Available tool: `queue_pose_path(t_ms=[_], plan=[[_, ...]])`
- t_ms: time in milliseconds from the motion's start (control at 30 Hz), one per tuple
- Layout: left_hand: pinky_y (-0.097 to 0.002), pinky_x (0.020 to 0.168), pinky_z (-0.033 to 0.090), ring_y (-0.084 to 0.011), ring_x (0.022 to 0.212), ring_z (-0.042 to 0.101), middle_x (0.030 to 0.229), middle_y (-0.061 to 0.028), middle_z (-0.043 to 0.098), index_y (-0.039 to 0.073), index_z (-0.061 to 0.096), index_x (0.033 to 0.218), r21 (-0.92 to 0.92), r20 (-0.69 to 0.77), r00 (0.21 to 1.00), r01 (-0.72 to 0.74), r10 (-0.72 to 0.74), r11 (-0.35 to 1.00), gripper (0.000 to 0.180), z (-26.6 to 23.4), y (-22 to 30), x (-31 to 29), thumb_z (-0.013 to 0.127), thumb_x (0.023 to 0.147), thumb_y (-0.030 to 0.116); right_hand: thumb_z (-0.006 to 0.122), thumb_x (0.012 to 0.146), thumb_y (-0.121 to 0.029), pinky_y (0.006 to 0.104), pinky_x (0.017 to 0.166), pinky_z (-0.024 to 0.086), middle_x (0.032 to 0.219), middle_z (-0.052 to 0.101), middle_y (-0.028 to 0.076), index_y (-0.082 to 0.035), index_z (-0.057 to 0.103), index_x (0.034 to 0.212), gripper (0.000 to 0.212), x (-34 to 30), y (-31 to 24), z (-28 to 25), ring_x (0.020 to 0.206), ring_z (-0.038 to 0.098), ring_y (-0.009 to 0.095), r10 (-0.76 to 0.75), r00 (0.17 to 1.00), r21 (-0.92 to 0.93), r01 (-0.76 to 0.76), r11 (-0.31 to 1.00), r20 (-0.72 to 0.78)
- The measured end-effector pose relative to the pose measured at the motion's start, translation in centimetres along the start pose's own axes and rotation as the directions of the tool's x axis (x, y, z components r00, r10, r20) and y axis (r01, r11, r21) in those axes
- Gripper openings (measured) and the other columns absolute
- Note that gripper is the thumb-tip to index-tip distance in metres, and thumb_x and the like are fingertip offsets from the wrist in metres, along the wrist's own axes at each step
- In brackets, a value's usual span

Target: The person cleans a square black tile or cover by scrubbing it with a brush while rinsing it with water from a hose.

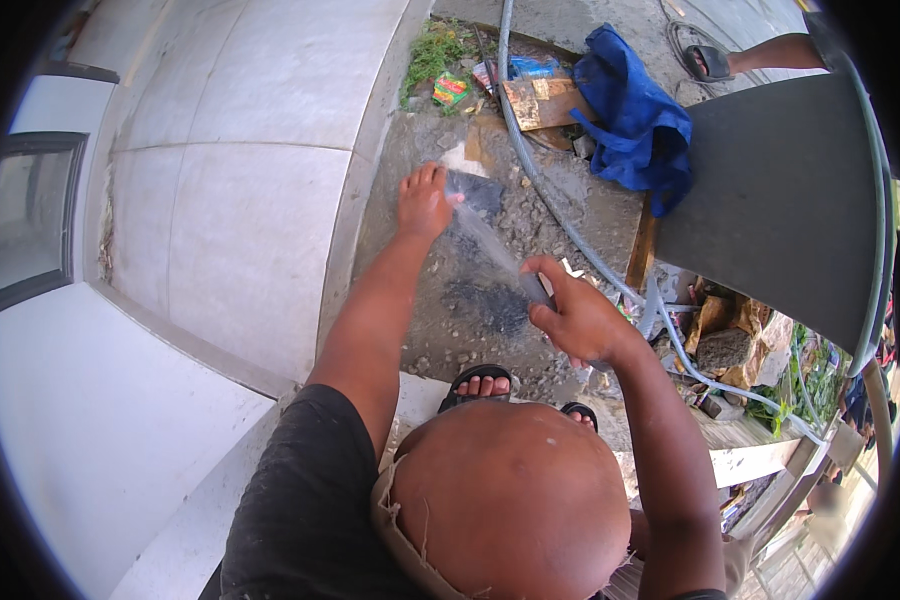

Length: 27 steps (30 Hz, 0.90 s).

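Note:
My left hand (427,205), arm stretched forward, grips the left edge of a dark grey flat piece (480,194), thumb on top. The piece is wet and looks like a small slab or tile; its material is unclear. My right hand (575,318) is closed around the end of a hose (537,291), mostly hidden by the fingers. From it a water jet (485,240) runs forward and left onto the piece beside my left thumb. Below lies wet, gritty ground with a dark wet patch (485,305) between my hands and my sandalled feet.
A pale tiled ledge (250,220) borders the left side. A grey hose (542,185) crosses the ground at right. Beyond it are a blue cloth bag (635,115), a large dark board (770,200) and rubble (725,345). Another person's sandalled foot (710,63) shows at top right.

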<state>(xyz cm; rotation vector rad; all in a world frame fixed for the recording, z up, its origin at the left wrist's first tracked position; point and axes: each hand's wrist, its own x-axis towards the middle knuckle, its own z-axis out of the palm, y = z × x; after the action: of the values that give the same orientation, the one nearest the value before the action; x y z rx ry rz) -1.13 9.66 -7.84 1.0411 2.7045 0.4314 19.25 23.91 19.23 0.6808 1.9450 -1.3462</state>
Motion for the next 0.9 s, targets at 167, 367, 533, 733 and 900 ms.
queue_pose_path(t_ms=[167,367,533,733,900], plan=[[-0.0515,0.118,0.022,-0.0321,0.146,0.029,0.158,-0.0119,0.032,0.007,0.043,0.147,0.110,-0.098,0.992,0.092,-0.081,0.990,0.058,1.3,-4.6,-5.3,0.056,0.098,0.034,0.054,0.094,-0.010,0.0370,0.043,0.044,0.064,0.059,0.009,-0.012,0.036,0.137,0.047,0.2,-0.9,0.6,0.041,0.055,0.020,-0.021,0.994,0.004,0.021,1.000,0.111],[-0.0565,0.119,0.018,-0.0382,0.149,0.022,0.162,-0.0165,0.024,0.005,0.035,0.152,0.095,0.032,0.993,0.107,-0.110,0.990,0.058,0.1,-6.1,-12.8,0.048,0.100,0.029,0.054,0.093,-0.011,0.0401,0.044,0.046,0.067,0.062,0.013,-0.011,0.036,0.137,0.047,0.7,-0.8,1.4,0.042,0.057,0.022,-0.044,0.991,-0.025,0.047,0.999,0.124],[-0.0577,0.120,0.015,-0.0403,0.150,0.018,0.163,-0.0209,0.019,0.004,0.032,0.153,0.287,0.100,0.994,0.006,-0.036,0.958,0.064,-0.1,-4.0,-18.3,0.049,0.099,0.034,0.053,0.092,-0.012,0.0409,0.049,0.049,0.069,0.063,0.015,-0.010,0.035,0.138,0.049,0.7,-0.3,3.4,0.044,0.058,0.025,-0.036,0.955,-0.146,0.082,0.986,0.296],[-0.0594,0.121,0.010,-0.0434,0.151,0.015,0.163,-0.0223,0.017,0.001,0.023,0.156,0.059,0.289,0.921,-0.290,0.262,0.955,0.074,-0.7,-2.3,-20.8,0.049,0.099,0.042,0.055,0.092,-0.014,0.0443,0.058,0.052,0.071,0.065,0.019,-0.010,0.036,0.137,0.050,0.7,0.8,4.4,0.048,0.062,0.029,0.018,0.936,-0.246,0.074,0.967,0.352],[-0.0587,0.121,0.009,-0.0436,0.151,0.015,0.163,-0.0228,0.017,0.000,0.024,0.156,0.161,0.171,0.985,-0.049,0.021,0.986,0.073,-0.9,-4.5,-18.8,0.046,0.101,0.042,0.056,0.092,-0.016,0.0479,0.065,0.053,0.078,0.067,0.023,-0.012,0.036,0.138,0.050,1.2,3.5,4.5,0.061,0.067,0.037,-0.126,0.976,-0.335,0.181,0.925,0.180]])
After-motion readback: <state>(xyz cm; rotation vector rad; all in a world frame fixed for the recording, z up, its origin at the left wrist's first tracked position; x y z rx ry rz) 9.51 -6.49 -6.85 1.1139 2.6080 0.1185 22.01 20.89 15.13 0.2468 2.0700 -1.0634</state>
